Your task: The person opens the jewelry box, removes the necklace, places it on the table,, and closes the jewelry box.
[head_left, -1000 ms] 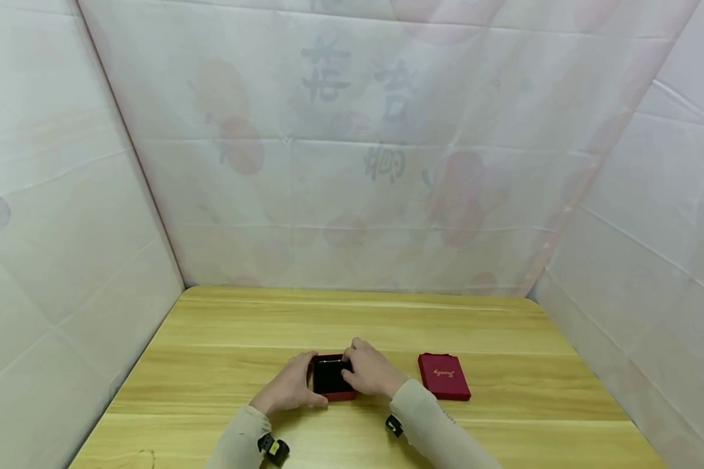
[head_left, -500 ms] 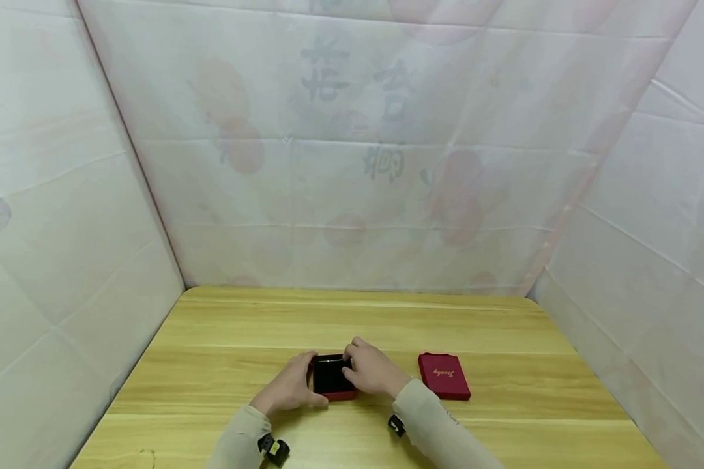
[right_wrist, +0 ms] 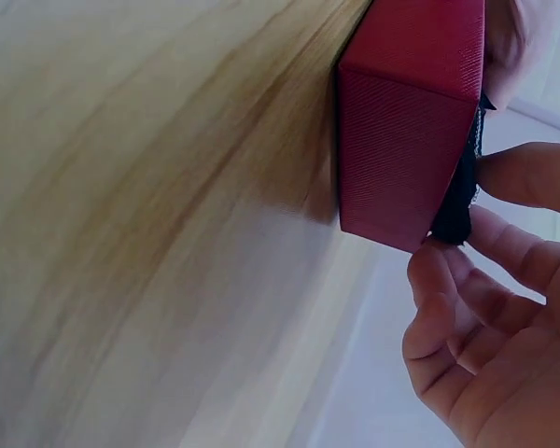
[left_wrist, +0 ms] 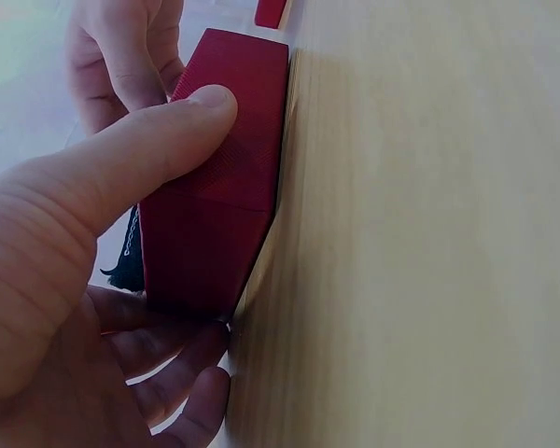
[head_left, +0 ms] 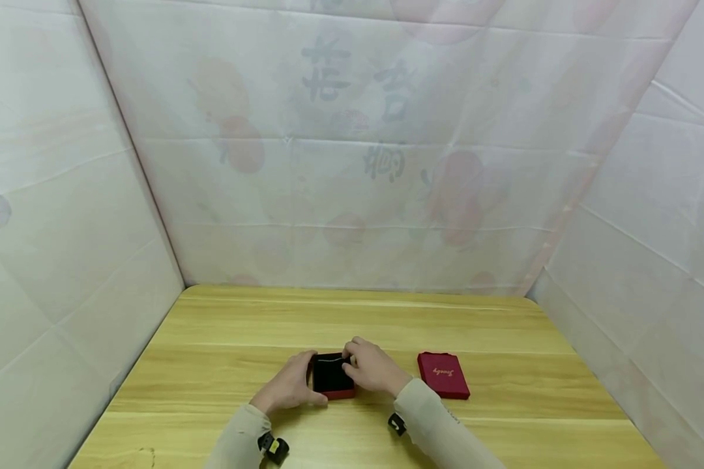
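A small red jewelry box (head_left: 340,395) sits on the table with a black padded insert (head_left: 331,378) in it. Along the insert's far side runs a thin chain (head_left: 330,359). My left hand (head_left: 287,389) grips the box from the left, thumb on its near wall and fingers round the far side. From the right, my right hand (head_left: 375,369) pinches the insert's far right edge between thumb and forefinger. In the right wrist view, the insert (right_wrist: 457,201) sticks up past the red rim at the pinch. The insert (left_wrist: 126,271) also shows above the rim in the left wrist view.
To the right on the wooden table (head_left: 258,326) lies a red box lid (head_left: 444,376) with gold lettering. Pale printed cloth walls (head_left: 352,195) enclose the table at the back and both sides.
The insert's far edge has risen a little at my right fingers, covering the red far rim in the head view. The left hand has stayed in place.
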A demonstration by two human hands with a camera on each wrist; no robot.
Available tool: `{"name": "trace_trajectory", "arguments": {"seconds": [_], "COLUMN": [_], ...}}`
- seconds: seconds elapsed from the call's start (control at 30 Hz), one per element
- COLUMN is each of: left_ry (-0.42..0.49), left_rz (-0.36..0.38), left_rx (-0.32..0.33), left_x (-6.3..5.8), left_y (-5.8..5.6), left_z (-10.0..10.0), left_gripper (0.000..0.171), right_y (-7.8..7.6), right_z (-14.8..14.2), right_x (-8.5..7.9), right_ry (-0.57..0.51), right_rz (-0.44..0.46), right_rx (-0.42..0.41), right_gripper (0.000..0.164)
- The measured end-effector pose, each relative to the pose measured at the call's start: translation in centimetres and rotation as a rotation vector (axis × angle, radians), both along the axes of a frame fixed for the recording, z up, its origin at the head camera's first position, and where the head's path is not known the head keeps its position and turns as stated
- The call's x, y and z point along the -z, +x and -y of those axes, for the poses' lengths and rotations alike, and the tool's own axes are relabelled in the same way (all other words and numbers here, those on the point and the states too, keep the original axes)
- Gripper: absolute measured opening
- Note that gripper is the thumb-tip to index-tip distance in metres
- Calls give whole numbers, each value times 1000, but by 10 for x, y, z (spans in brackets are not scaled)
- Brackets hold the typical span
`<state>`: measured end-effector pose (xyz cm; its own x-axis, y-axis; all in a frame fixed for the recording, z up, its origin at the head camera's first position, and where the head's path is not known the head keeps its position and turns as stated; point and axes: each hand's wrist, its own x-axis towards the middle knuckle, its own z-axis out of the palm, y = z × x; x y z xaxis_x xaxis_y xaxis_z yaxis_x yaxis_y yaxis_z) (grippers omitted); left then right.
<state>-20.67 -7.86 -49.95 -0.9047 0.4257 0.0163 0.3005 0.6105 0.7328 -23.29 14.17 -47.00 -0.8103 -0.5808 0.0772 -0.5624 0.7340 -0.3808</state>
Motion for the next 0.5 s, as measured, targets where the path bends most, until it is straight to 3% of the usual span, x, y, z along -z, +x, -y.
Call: {"name": "trace_trajectory", "arguments": {"seconds": [0.2,0.5], "left_ry": [-4,2], "left_rz": [-8,-2], "left_rx": [-3,0], "left_x": [-1,-3], "left_y": [0,2], "left_z": [0,-1], "left_gripper": [97,98], "right_y": [-2,-2], "right_z": [0,2], "right_x": [1,1], "right_ry": [-45,-65], "right_rz": [45,77], "right_rx": [10,23], "right_gripper": [12,28]}}
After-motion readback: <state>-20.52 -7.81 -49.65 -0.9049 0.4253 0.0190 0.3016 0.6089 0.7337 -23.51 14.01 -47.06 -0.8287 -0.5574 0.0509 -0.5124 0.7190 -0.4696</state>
